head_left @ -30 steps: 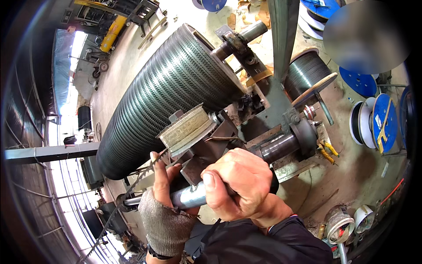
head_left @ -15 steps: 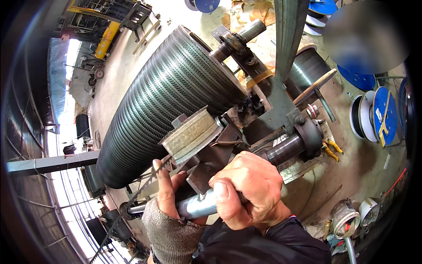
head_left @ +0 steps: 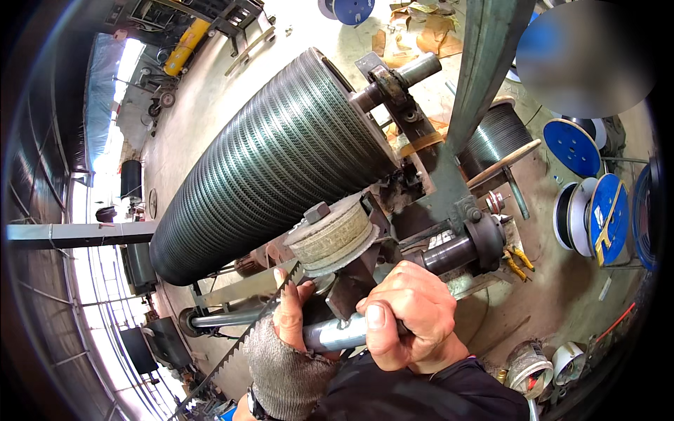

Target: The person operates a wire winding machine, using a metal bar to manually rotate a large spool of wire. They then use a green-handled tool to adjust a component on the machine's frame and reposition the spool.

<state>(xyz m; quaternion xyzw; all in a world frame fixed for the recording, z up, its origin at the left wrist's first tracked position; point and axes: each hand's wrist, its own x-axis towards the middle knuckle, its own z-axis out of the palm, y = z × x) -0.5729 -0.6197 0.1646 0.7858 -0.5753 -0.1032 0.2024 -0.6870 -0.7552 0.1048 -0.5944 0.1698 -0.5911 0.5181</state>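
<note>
My right hand is closed round the right part of a short grey metal pipe, thumb on top. My left hand, in a grey fingerless knit glove, grips the pipe's left end, one finger pointing up; some of its fingers are hidden. A thin dark wire rope runs up past that raised finger to a worn, pale pulley with a bolt on top. A steel bracket joins the pipe below the pulley. Just behind stands a big drum wound with dark wire rope.
A thick round shaft and steel frame lie right of my hands. Yellow-handled pliers rest beyond the shaft. Blue-flanged reels and buckets stand on the right. A long beam extends left.
The pulley has tipped, so its bolted top face now shows. Both hands stay on the pipe and sit slightly farther right in view. The whole view has shifted a little.
</note>
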